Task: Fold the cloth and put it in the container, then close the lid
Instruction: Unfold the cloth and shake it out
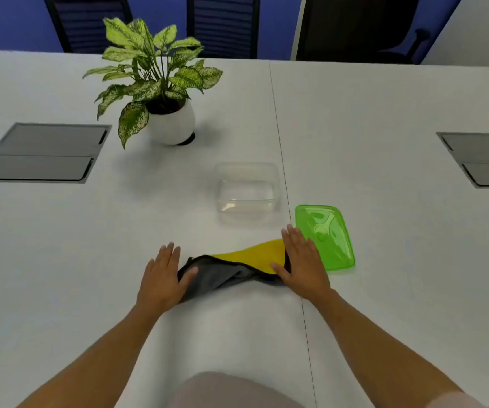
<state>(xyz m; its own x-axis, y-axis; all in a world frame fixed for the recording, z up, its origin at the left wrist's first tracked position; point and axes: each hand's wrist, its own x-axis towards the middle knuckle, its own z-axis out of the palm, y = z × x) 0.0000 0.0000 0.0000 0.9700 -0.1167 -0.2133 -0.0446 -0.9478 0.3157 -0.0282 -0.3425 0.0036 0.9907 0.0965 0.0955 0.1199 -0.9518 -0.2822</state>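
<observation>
A yellow and grey cloth (231, 267) with a dark edge lies bunched and partly folded on the white table (90, 231). My left hand (162, 276) rests flat on its left end, thumb on the grey side. My right hand (300, 259) lies flat on its right end, thumb on the yellow side. Both hands have straight fingers and press down rather than grip. A clear, lidless plastic container (246, 189) stands just beyond the cloth. Its green lid (325, 235) lies flat on the table to the right of my right hand.
A potted plant (160, 92) in a white pot stands at the back left of the container. Grey cable hatches are set into the table at the left (41, 153) and right (481, 159). Dark chairs (222, 22) line the far edge.
</observation>
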